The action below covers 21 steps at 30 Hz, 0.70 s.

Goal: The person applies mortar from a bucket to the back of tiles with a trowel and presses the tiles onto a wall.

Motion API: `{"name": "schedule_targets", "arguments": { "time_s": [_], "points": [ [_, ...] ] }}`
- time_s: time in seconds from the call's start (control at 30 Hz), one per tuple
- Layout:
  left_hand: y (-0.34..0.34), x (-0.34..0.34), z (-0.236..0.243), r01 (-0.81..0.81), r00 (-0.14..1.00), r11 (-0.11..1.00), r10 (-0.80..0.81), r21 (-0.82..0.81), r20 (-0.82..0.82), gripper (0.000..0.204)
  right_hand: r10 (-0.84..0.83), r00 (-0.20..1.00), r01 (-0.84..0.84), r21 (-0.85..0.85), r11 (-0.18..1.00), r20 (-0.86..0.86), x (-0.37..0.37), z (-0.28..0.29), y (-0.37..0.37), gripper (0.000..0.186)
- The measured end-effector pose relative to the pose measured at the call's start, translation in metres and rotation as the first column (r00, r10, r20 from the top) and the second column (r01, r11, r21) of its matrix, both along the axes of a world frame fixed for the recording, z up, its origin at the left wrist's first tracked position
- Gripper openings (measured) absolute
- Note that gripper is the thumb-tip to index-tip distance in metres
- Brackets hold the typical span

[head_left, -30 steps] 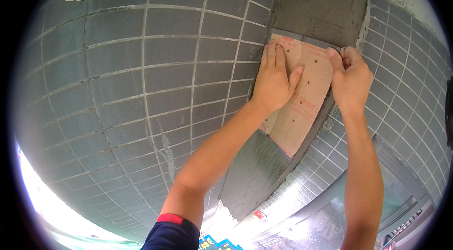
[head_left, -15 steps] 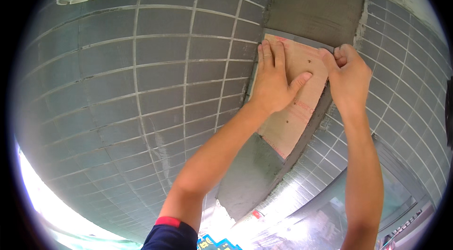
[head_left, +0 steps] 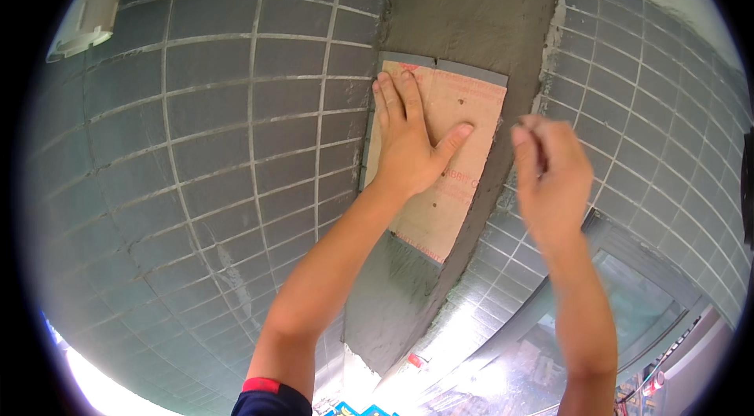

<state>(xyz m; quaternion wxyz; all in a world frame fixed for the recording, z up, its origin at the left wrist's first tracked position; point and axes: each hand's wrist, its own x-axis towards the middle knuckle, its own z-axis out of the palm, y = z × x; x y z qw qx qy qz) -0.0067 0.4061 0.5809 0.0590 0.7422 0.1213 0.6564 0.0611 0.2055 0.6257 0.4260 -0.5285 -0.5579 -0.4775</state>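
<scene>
A sheet of grey mosaic tiles faced with brown paper (head_left: 455,129) lies against the mortar strip between the tiled walls. Red print and small holes show on its paper, and bare grey tile shows along its top edge. My left hand (head_left: 412,133) rests flat on the paper's left half, fingers pointing up and thumb spread to the right. To the right of the sheet, apart from it, my right hand (head_left: 552,172) is curled with thumb and fingertips together. It is slightly blurred, and whatever is pinched there is too small to make out.
Wet grey mortar (head_left: 479,15) runs above and below the sheet. Grey tiles cover the left wall (head_left: 212,78) and the right wall (head_left: 628,102). A white plastic pipe (head_left: 93,19) hangs at upper left. A grey-framed window (head_left: 636,282) is at lower right.
My right hand has left the sheet's upper right corner and moved down, just off its right edge. My left hand stays pressed on the paper. The view has shifted, so the scene sits further left.
</scene>
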Motion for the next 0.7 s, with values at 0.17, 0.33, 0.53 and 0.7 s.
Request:
{"name": "schedule_targets", "arguments": {
  "time_s": [0.17, 0.33, 0.53, 0.7],
  "points": [
    [0.012, 0.011, -0.006, -0.114, 0.993, 0.989, 0.112, 0.090, 0.022, 0.108, -0.005, 0.916, 0.090, -0.192, 0.977, 0.401, -0.033, -0.017, 0.026, 0.052],
    [0.009, 0.023, -0.003, -0.357, 0.932, 0.928, 0.362, 0.110, -0.022, 0.096, -0.002, 0.927, 0.092, -0.223, 0.970, 0.376, -0.040, -0.009, 0.061, 0.079],
    [0.016, 0.019, -0.008, -0.202, 0.979, 0.976, 0.198, 0.086, 0.046, 0.088, -0.203, 0.885, 0.319, -0.229, 0.920, 0.419, -0.017, -0.003, 0.072, 0.086],
    [0.012, 0.018, -0.008, -0.083, 0.990, 0.995, 0.077, 0.051, 0.119, 0.087, -0.224, 0.873, 0.345, -0.225, 0.911, 0.433, -0.016, -0.006, 0.071, 0.084]
  ]
}}
